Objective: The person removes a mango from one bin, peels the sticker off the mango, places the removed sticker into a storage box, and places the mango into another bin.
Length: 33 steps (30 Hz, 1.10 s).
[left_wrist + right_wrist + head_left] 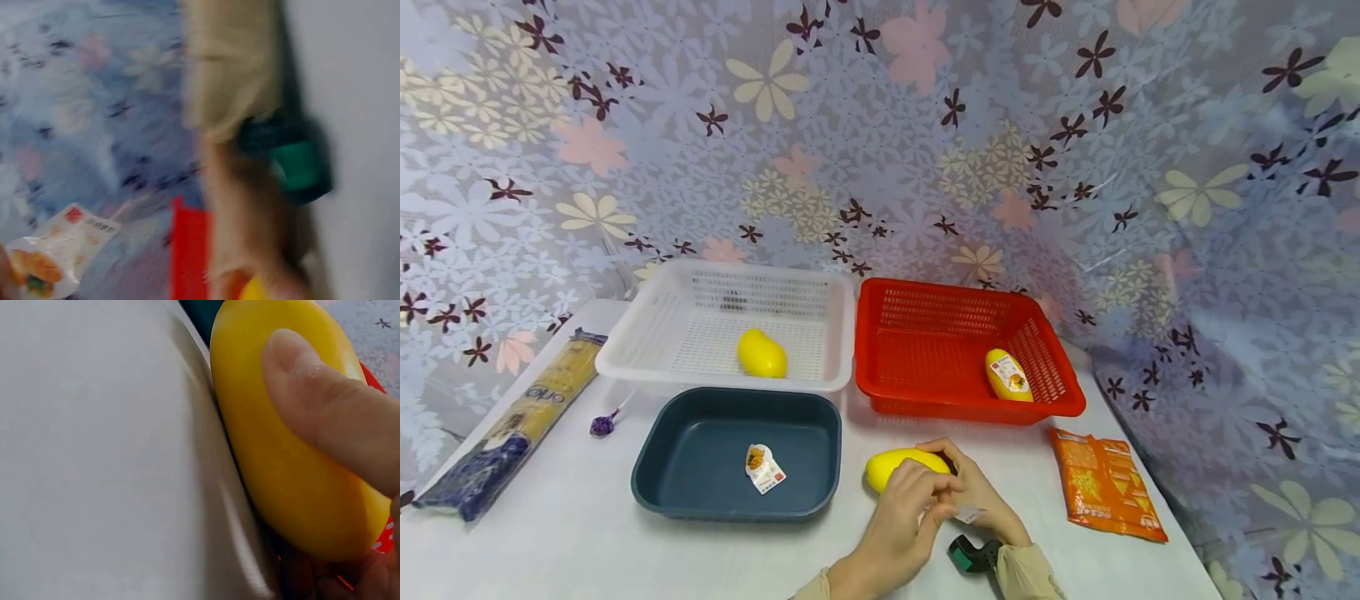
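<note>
A yellow mango (pixel 886 468) is low over the white table in front of the red basket. My right hand (pixel 981 493) grips it; in the right wrist view the thumb lies along the side of the mango (pixel 269 444) and the other fingers curl beneath, partly hidden. Between thumb and fingers my left hand (pixel 898 517) pinches a white sticker label (pixel 75 244) with a food picture, held clear of the mango. Another such label (pixel 765 468) lies in the dark blue tray (pixel 737 507).
One mango (pixel 762 354) sits in the white basket (pixel 647 333), and a labelled mango (pixel 1000 383) in the red basket (pixel 917 358). An orange snack packet (pixel 1108 485) lies at right. Left are a pasta packet (pixel 523 425) and a purple lollipop (pixel 603 424).
</note>
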{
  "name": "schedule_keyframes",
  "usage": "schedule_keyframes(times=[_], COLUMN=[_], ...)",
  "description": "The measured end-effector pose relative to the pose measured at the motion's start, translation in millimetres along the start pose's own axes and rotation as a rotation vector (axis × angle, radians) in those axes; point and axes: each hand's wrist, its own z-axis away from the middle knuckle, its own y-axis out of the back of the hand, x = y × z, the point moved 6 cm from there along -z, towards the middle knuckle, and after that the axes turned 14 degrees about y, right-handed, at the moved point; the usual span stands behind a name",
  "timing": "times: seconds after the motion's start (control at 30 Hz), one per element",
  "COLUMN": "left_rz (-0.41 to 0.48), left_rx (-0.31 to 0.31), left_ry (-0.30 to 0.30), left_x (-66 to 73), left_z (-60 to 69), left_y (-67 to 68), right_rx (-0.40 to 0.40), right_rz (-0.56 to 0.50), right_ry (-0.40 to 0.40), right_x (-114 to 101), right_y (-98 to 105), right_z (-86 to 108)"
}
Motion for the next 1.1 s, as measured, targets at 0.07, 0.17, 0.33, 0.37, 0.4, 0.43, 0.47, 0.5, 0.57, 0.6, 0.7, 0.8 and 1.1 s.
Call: schedule_keyframes(times=[0.07,0.17,0.33,0.37,0.4,0.43,0.47,0.5,0.57,0.6,0.7,0.8,1.1], left_rz=[0.023,0.040,-0.018,-0.062,-0.116,-0.187,-0.263,-0.344,-0.477,-0.523,-0.595,-0.615,-0.640], left_rx=[0.004,0.002,-0.036,-0.051,-0.069,-0.095,-0.121,-0.155,-0.220,-0.251,-0.296,-0.307,-0.264], left_ry=[0.085,0.351,0.693,0.732,0.774,0.817,0.847,0.876,0.899,0.905,0.899,0.934,1.019], left_x=[0.7,-19.8,-63.6,-70.9,-78.3,-85.6,-92.1,-98.4,-108.3,-112.5,-120.9,-126.7,-144.2], left_z=[-7.0,-17.5,-21.9,-20.9,-18.9,-16.2,-13.0,-9.5,-3.7,-1.4,1.2,1.9,7.1], left_y=[16.4,47.8,115.3,129.6,143.4,155.9,167.3,177.0,191.1,195.5,201.4,201.6,204.6], right_rx=[0.000,0.004,-0.019,-0.023,-0.026,-0.027,-0.028,-0.029,-0.025,-0.022,-0.012,-0.013,-0.014], right_rz=[0.027,0.055,0.063,0.063,0.067,0.067,0.071,0.077,0.083,0.085,0.088,0.079,0.086], right_ry=[-0.030,-0.117,-0.187,-0.189,-0.192,-0.192,-0.193,-0.191,-0.187,-0.186,-0.181,-0.173,-0.185], right_x=[2.3,7.0,10.4,10.2,10.2,9.9,9.6,9.1,7.7,7.1,5.8,5.8,8.6], right_y=[0.7,1.2,-2.0,-2.5,-2.8,-2.8,-2.6,-2.2,-1.1,-0.5,0.8,0.2,-0.4], right_z=[-0.7,0.6,2.9,2.7,2.4,2.2,1.9,1.5,0.9,0.7,0.3,-0.2,-1.3])
